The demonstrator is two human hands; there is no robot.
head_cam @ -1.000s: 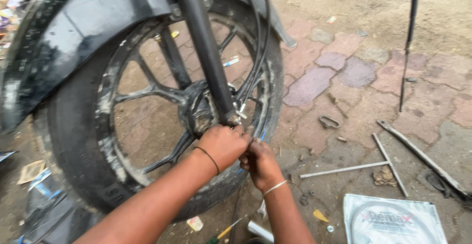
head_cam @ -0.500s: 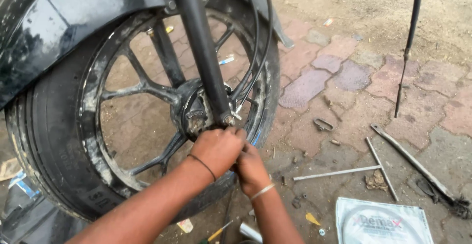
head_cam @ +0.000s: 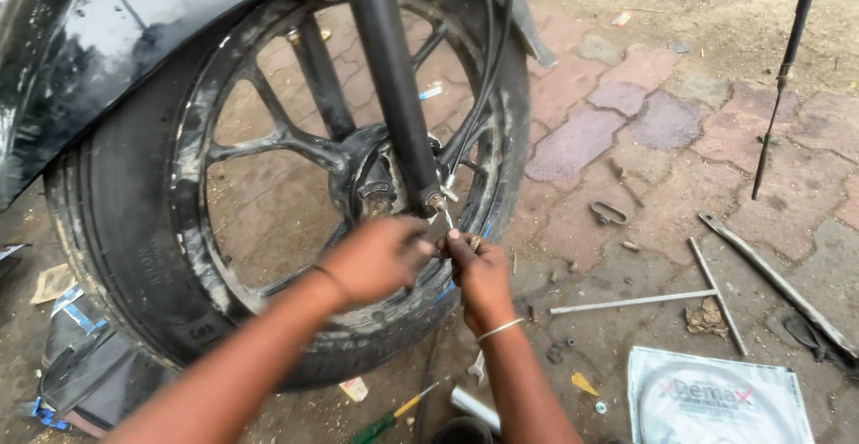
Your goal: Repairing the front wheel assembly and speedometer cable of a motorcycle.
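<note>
A black motorcycle front wheel (head_cam: pixel 268 220) with cast spokes stands upright under a black mudguard (head_cam: pixel 134 23). The dark fork leg (head_cam: pixel 394 95) runs down to the axle, where a small metal fitting (head_cam: pixel 445 204) sticks out. My left hand (head_cam: pixel 376 260) and my right hand (head_cam: pixel 479 269) meet just below that fitting. Both pinch something small and thin there; I cannot tell what it is. A black cable (head_cam: pixel 488 77) drops alongside the fork toward the hub.
On the brick paving lie a T-shaped metal wrench (head_cam: pixel 662 296), a long metal bar (head_cam: pixel 778 283), a flat clear packet with a coiled cable (head_cam: pixel 716 399), a green-and-yellow screwdriver (head_cam: pixel 394 415) and a small metal tube (head_cam: pixel 474 408). A thin black rod (head_cam: pixel 783 77) stands at the right.
The view has shifted closer to the wheel. Both hands have dropped slightly lower from the axle end, still pressed together.
</note>
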